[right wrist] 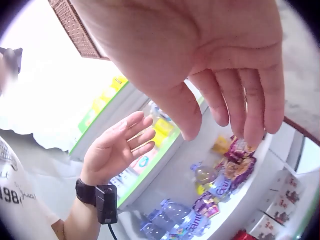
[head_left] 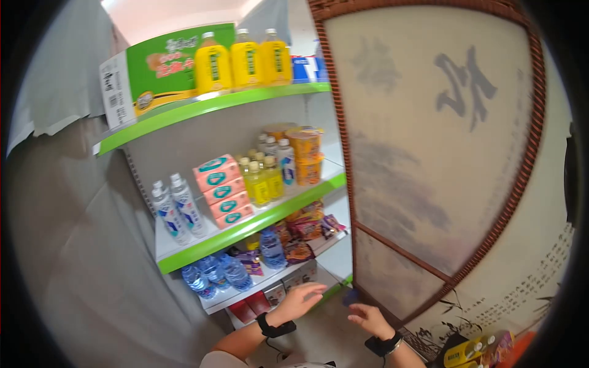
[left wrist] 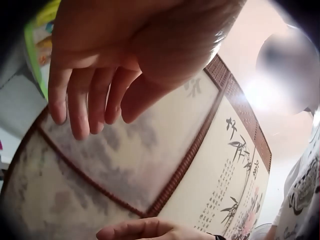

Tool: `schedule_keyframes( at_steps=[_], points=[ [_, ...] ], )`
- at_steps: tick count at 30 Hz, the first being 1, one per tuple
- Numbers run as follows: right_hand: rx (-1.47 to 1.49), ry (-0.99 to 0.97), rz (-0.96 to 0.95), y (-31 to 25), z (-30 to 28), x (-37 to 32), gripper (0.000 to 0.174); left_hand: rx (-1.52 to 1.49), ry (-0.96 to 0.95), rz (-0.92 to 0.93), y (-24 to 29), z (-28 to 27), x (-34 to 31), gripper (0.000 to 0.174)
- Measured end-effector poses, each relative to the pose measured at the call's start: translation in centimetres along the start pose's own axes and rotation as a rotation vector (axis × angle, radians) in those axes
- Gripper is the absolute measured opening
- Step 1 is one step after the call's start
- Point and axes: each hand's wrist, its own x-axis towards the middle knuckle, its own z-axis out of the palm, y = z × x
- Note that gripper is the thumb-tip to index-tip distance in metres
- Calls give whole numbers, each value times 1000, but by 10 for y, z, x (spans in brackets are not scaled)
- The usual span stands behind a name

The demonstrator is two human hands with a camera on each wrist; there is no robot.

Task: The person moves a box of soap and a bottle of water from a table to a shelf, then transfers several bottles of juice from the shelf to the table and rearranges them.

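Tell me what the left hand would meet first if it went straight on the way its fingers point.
Probably the brown-framed folding screen: in the head view, the left hand points toward the lower part of its left edge. Depth is unclear, so contact isn't certain.

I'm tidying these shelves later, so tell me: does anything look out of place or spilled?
Possibly one thing: on the lower shelf, a purple snack packet sits between blue water bottles, apart from the other snack packets further right, so it looks stray. I see no spill.
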Motion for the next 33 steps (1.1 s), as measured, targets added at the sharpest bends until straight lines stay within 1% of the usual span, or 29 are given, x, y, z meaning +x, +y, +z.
schedule_keyframes(
  at_steps=[2,4,5,6,7,8,9,10,11,12,14,15,17,18,20,21,23,27,29,30,32,33],
  points=[
    [-85,-45,-107,-42,5,41,37,-27,91,-67,13,-49,-4,27],
    [-112,-73,-240,-87,12,84,35,120,221,91,13,-96,-8,25],
    [-115,-78,-321,-109,16,105,35,150,250,88,18,-121,-10,26],
    [-163,-26,-473,-127,23,127,35,81,296,36,26,-141,-12,25],
    [-162,-31,-530,-156,28,145,34,107,324,44,33,-164,-13,26],
    [-143,-6,-644,-175,34,166,31,133,351,52,38,-187,-16,27],
    [-167,-11,-674,-204,36,180,28,165,388,89,39,-209,-19,28],
    [-110,-46,-602,-230,40,194,28,199,425,129,41,-229,-19,29],
    [-151,38,-734,-244,44,214,26,119,510,157,56,-243,-17,27],
    [-245,130,-862,-264,46,231,25,79,518,178,64,-260,-16,29],
    [-204,213,-994,-302,49,263,26,77,524,207,82,-290,-10,33],
    [-167,216,-974,-322,49,274,26,82,525,206,90,-301,-3,33],
    [-169,319,-1049,-351,48,299,29,31,576,248,106,-322,14,39],
    [-161,319,-1050,-364,47,312,29,39,575,245,113,-333,25,39],
    [-149,454,-1187,-389,42,339,33,142,597,308,126,-354,48,44],
    [-145,453,-1188,-401,38,352,33,146,598,306,131,-363,60,44],
    [-178,594,-1241,-425,31,378,36,209,604,336,141,-381,86,50],
    [-142,611,-1287,-465,27,417,39,235,632,312,154,-406,137,57],
    [-212,590,-1134,-479,29,422,35,352,600,174,164,-406,161,61],
    [-201,587,-1145,-482,30,425,35,365,608,175,168,-404,171,61],
    [-359,590,-1015,-485,32,428,29,468,504,54,177,-401,189,62],
    [-353,590,-1025,-486,34,428,29,477,511,57,178,-405,198,62]
  ],
)
